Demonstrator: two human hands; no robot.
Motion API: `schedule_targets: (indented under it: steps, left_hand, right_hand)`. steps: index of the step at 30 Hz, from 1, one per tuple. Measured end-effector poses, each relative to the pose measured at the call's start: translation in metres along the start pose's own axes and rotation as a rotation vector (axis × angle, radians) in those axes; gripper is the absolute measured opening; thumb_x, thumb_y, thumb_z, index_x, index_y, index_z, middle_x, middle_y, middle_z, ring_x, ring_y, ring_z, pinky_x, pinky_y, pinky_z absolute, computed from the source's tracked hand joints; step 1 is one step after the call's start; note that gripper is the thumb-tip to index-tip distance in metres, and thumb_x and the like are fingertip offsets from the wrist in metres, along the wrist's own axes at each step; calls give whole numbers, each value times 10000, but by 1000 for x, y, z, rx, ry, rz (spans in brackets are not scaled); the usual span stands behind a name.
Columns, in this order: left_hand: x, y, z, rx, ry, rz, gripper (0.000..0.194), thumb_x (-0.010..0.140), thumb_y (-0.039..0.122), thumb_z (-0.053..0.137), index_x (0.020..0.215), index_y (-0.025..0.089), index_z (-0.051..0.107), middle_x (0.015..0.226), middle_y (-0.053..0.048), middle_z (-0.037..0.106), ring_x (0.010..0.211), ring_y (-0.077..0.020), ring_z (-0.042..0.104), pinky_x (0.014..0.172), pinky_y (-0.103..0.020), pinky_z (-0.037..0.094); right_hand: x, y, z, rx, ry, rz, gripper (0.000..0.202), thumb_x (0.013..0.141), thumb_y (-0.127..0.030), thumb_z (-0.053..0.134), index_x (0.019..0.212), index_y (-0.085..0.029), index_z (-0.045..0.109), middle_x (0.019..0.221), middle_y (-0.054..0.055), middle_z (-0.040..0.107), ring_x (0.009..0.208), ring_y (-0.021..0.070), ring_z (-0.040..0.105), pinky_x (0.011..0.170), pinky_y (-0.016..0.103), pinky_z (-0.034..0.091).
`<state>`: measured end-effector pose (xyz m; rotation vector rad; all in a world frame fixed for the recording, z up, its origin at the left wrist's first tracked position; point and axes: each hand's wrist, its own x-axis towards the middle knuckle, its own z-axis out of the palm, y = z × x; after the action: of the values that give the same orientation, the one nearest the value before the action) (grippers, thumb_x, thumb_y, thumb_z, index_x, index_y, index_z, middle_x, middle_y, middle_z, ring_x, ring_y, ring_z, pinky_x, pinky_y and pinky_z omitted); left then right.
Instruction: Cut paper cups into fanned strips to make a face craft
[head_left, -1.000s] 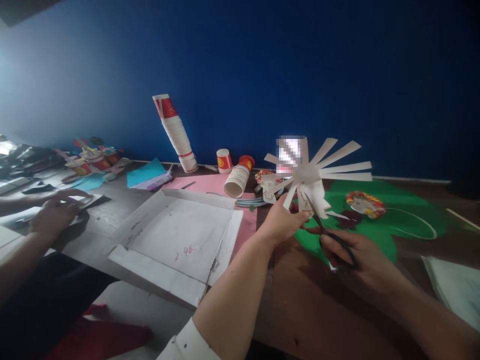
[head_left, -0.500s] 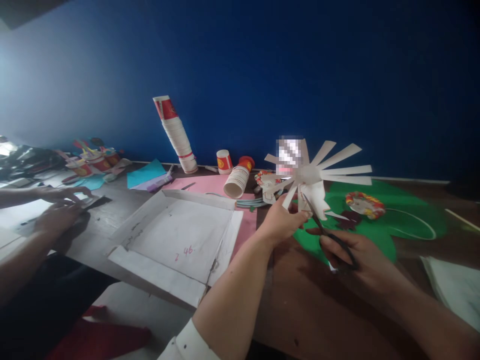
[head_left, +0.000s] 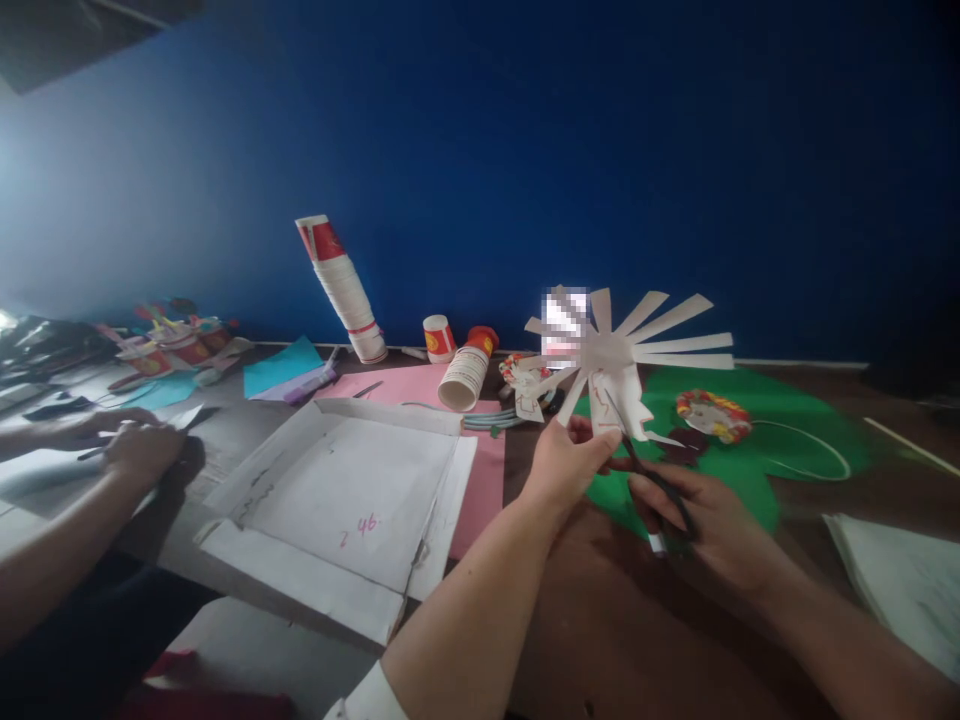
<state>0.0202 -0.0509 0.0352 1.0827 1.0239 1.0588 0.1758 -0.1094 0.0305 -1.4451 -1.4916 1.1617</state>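
Observation:
My left hand pinches a white paper cup cut into strips that fan out like petals. One wider panel hangs at the bottom, with reddish outlines drawn on it and a jagged right edge. In my right hand is a pair of dark-handled scissors, its blades lying against that panel near my left fingertips. Below both hands lies green paper. On it rests a round red-and-yellow braided piece with a thin pale loop, close to a dark red scrap.
A shallow white box lid lies to the left, over pink paper. Behind it are a leaning cup stack, a single cup and a tipped stack. A co-worker's hands handle paper at far left. White sheets lie right.
The view has shifted slightly, so most things sit a little lower and further left. The co-worker's hands have changed position. My hands keep the cup and scissors in nearly the same relation.

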Motion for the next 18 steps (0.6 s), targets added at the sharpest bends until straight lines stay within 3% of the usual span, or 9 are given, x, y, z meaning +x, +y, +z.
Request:
schedule_targets:
  steps: [7,18]
  left_hand:
    - [-3,-3,1,79,43,28,151,804,236,693,712,156,604,605,34,555,556,-89,472,590,-230,368]
    - [0,0,-4,135,15,16,165,784,258,701,698,160,599,643,17,578,591,-98,485,619,-235,386]
  right_hand:
    - [1,1,5,98,-25,4,563,835,-633,656,1144,-172,754,582,-31,504,513,124,439,458,265,402]
    - [6,14,-1,123,-90,57,575,817,-650,669,1187,-216,742,580,-47,483,512,127,451,461,258,411]
